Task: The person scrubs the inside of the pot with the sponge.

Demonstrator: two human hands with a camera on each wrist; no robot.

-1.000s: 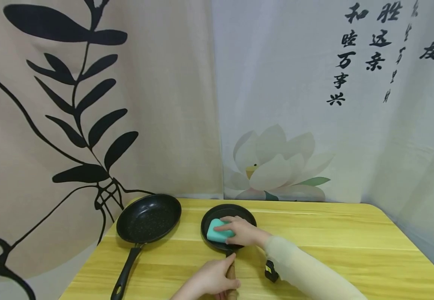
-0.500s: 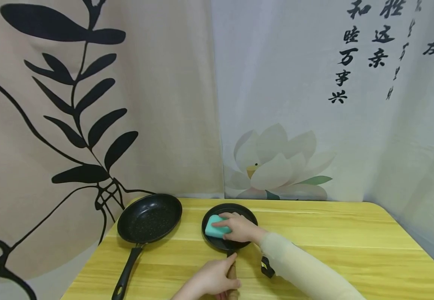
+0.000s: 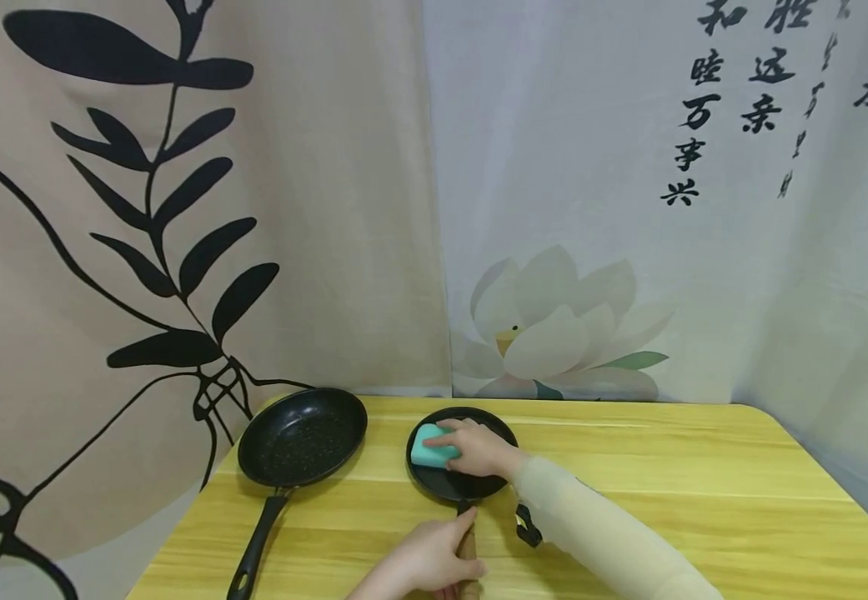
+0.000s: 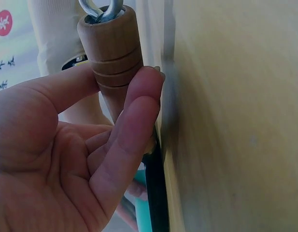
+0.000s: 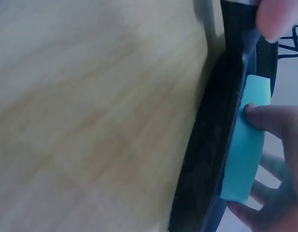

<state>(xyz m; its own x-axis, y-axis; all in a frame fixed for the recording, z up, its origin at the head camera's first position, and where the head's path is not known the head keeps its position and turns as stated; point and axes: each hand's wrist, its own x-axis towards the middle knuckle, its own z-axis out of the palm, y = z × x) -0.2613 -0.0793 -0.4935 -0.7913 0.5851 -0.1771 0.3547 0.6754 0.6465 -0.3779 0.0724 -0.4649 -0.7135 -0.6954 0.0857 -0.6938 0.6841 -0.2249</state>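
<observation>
Fingers of the right hand (image 3: pixel 483 450) hold a boxy blue-green sponge (image 3: pixel 424 452) under them in a round black pan (image 3: pixel 469 486), the left hand (image 3: pixel 434 552) pinches its brown wooden handle (image 4: pixel 111 46), likely wiping, which needs steady rubbing next.

In the head view, the left hand (image 3: pixel 437 554) extends forward from the lower edge, its wrist (image 3: pixel 379 579) bare, its fingers (image 4: pixel 136 121) curled in a grip. The right hand (image 3: pixel 479 447) lies farther forward, fingers parted and gripping; the right forearm, in a pale sleeve (image 3: pixel 606 525), slants toward the lower right.
</observation>
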